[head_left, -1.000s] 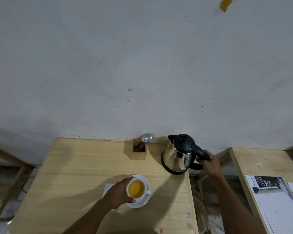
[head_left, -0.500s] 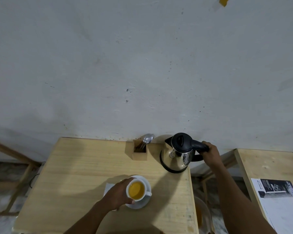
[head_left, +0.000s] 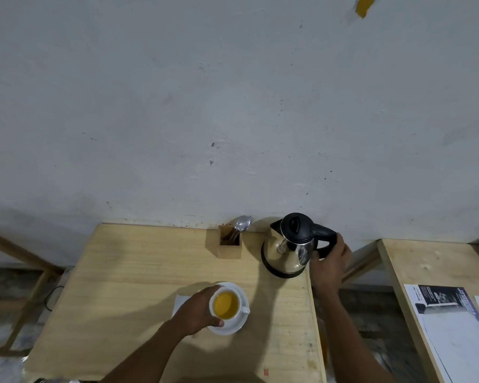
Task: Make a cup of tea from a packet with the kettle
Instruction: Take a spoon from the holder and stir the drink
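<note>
A steel kettle (head_left: 286, 254) with a black lid stands upright at the back right corner of the wooden table (head_left: 138, 272), close to the wall. My right hand (head_left: 329, 262) is at its black handle, fingers still curled around the handle's outer end. A white cup (head_left: 227, 304) of yellow tea sits on a white saucer (head_left: 239, 324) near the table's front. My left hand (head_left: 195, 313) wraps the cup's left side. A white packet or paper (head_left: 179, 302) lies partly under that hand.
A small wooden holder (head_left: 229, 248) with metal spoons (head_left: 242, 223) stands left of the kettle by the wall. A second wooden table (head_left: 426, 266) on the right carries printed sheets (head_left: 451, 327). A gap with floor separates the two tables.
The kettle has shifted slightly back towards the wall and now rests upright. My right hand has slipped lower on the handle. The left hand and cup have stayed in place.
</note>
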